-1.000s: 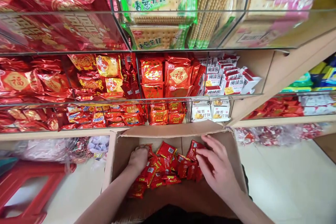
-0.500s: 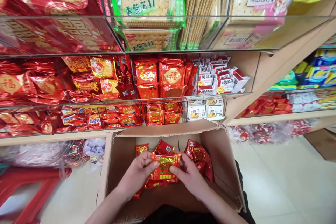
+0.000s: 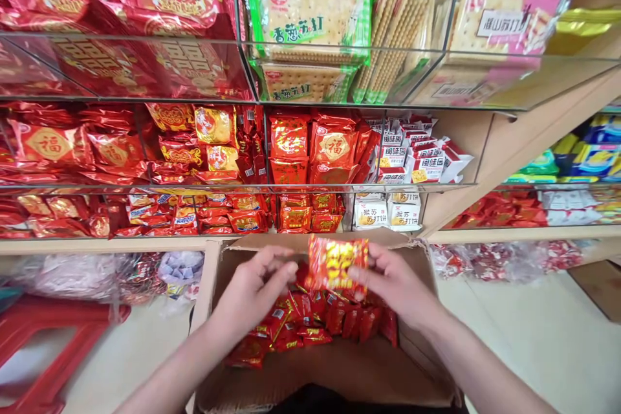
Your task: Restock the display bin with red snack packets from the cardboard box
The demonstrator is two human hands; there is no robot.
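Note:
My right hand (image 3: 402, 281) pinches a small red and gold snack packet (image 3: 334, 262) by its right side, thumb in front. The packet is held up over the cardboard box (image 3: 339, 378). To its left, my left hand (image 3: 259, 288) is apart from the packet, with fingers loosely bent and thumb separate from them; nothing shows in its grasp. Below both hands, several red packets (image 3: 310, 320) lie loose in the box. Some of them are hidden behind my hands.
Behind the box, shelves with clear dividers hold red biscuit packs (image 3: 334, 149), white packs (image 3: 405, 213) and green-edged crackers (image 3: 310, 22). A red plastic stool (image 3: 63, 349) stands at left. Bagged goods (image 3: 514, 259) lie under the right shelf.
The packet, earlier held by both hands, has moved up and right in my right hand. My left hand has let go of it. More red packets show in the box.

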